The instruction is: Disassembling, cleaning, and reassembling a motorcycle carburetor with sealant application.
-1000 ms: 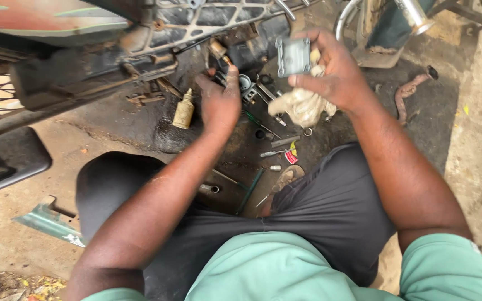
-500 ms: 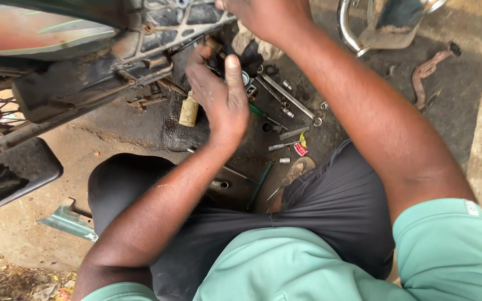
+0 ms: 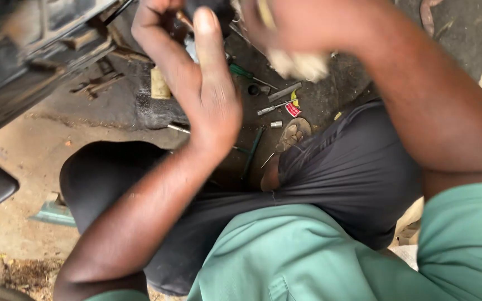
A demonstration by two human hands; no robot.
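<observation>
The oily dirt floor carries small tools: a green-handled screwdriver, a metal socket bit, a small red packet, and a pale bottle near a dark rag

A small bottle stood on the dark, oily ground near the machine, just left of the raised arm. It was pale yellow and stood upright (its top was hidden). Farther right, a little packet lay flat among the loose metal tools. It was red and white, with a bit of yellow just above it. No signs or screens showed.
</observation>
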